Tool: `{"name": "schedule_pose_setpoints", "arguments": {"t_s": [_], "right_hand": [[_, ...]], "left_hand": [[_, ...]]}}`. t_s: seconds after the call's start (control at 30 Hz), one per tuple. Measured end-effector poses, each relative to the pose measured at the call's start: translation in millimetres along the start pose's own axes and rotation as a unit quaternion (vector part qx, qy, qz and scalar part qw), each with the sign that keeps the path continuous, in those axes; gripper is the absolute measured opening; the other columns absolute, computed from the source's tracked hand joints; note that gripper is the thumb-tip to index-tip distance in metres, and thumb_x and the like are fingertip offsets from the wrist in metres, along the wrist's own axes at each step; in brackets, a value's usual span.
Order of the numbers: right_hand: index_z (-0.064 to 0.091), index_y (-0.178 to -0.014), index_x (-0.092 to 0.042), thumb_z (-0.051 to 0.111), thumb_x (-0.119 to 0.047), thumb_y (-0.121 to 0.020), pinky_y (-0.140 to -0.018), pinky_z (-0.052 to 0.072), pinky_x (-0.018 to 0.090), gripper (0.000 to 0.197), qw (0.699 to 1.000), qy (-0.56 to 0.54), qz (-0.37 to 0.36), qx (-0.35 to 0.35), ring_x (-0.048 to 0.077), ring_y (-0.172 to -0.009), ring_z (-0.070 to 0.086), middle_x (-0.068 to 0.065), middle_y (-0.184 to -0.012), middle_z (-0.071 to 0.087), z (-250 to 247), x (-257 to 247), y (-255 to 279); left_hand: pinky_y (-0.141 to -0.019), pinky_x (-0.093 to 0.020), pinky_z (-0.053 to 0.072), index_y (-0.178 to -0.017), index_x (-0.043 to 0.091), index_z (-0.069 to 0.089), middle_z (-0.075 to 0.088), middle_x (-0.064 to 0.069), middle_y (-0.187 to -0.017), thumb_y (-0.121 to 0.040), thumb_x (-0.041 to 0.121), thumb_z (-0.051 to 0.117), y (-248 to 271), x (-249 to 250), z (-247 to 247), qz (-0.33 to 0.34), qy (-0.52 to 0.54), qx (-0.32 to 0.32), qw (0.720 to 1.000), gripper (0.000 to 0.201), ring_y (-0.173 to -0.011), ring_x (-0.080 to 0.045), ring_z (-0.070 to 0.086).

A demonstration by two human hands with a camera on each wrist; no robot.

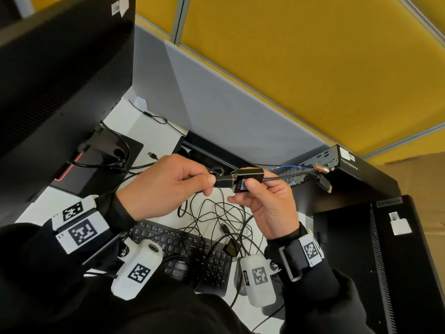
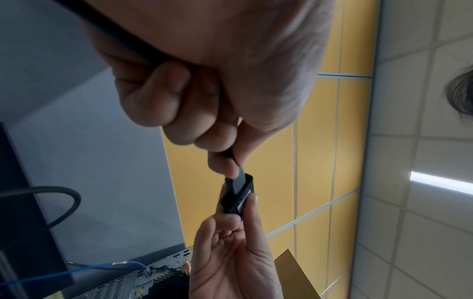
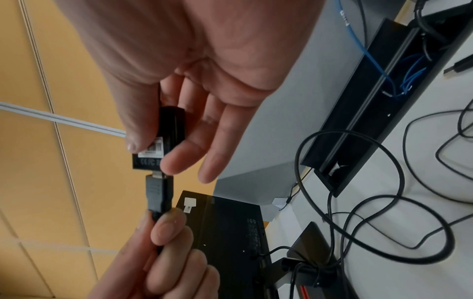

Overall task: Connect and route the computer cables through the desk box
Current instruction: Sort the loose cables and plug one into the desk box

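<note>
Left hand pinches the rigid plug; right hand grips the light, boxy adapter by its sides; both hard, trailing cable pliant

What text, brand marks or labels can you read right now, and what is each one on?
"Lenovo": raised logo, upside down in this view, on the black tower case.
"CE FC": compliance marks on the black adapter pinched by the right hand.
Barcode sticker on that adapter: print too small to read.
White stickers on the tower case, the small desktop computer and the monitor back: blurred, unreadable.
Square coded markers on the wrist units: patterns, no words.
</note>
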State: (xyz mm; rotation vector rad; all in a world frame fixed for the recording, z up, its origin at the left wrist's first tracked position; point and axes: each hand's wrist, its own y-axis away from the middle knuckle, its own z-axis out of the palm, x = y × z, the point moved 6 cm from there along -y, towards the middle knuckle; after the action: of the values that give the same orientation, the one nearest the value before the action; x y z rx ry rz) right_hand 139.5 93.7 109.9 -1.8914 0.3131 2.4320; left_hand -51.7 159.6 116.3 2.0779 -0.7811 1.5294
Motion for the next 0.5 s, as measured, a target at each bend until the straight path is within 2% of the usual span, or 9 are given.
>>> {"name": "schedule_pose_setpoints", "arguments": {"t_s": [0.13, 0.27, 0.33, 0.4, 0.5], "right_hand": [[0.078, -0.094, -0.012, 0.074, -0.017, -0.079, -0.072, 0.062, 0.044, 0.017, 1.000, -0.005, 0.007, 0.023, 0.018, -0.060, 0.071, 0.013, -0.086, 0.076, 2.5, 2.9, 1.0], [0.078, -0.093, -0.011, 0.071, -0.011, -0.085, -0.081, 0.061, 0.051, 0.010, 0.999, -0.002, 0.001, 0.034, 0.020, -0.066, 0.073, 0.013, -0.089, 0.077, 4.0, 4.8, 1.0], [0.078, -0.094, -0.013, 0.066, -0.009, -0.087, -0.084, 0.060, 0.053, 0.014, 0.999, 0.008, 0.005, 0.030, 0.021, -0.066, 0.073, 0.012, -0.091, 0.077, 5.8, 2.8, -2.5], [0.077, -0.095, -0.013, 0.066, -0.010, -0.086, -0.082, 0.059, 0.053, 0.014, 1.000, 0.009, 0.009, 0.026, 0.021, -0.064, 0.072, 0.011, -0.091, 0.076, 8.1, -1.3, -8.1], [0.071, -0.105, -0.008, 0.068, -0.011, -0.086, -0.070, 0.062, 0.045, 0.019, 0.999, 0.009, 0.009, 0.034, 0.021, -0.062, 0.069, 0.012, -0.087, 0.073, 11.3, -6.6, -18.6]], "left_hand": [[-0.049, -0.023, 0.027, -0.073, 0.022, 0.073, 0.037, -0.001, -0.053, -0.101, 0.033, 0.057, -4.0, -1.1, 1.3, 0.000, 0.003, -0.003, 1.000, 0.034, -0.048, -0.009, 0.032], [-0.050, -0.025, 0.026, -0.074, 0.023, 0.074, 0.036, -0.001, -0.053, -0.101, 0.034, 0.056, -9.2, -4.6, 2.8, -0.003, 0.007, -0.009, 1.000, 0.034, -0.049, -0.009, 0.031], [-0.050, -0.027, 0.026, -0.076, 0.023, 0.074, 0.035, 0.001, -0.054, -0.102, 0.037, 0.056, -12.1, -11.6, 3.9, -0.011, 0.027, -0.020, 0.999, 0.035, -0.051, -0.013, 0.031], [-0.050, -0.024, 0.026, -0.079, 0.023, 0.075, 0.033, 0.003, -0.055, -0.103, 0.039, 0.055, -15.6, -16.9, 5.9, -0.016, 0.068, -0.036, 0.997, 0.035, -0.052, -0.015, 0.029], [-0.049, -0.018, 0.028, -0.088, 0.014, 0.075, 0.032, 0.002, -0.057, -0.105, 0.027, 0.055, -20.1, -21.0, 4.1, -0.017, 0.133, -0.049, 0.990, 0.029, -0.052, -0.013, 0.028]]}}
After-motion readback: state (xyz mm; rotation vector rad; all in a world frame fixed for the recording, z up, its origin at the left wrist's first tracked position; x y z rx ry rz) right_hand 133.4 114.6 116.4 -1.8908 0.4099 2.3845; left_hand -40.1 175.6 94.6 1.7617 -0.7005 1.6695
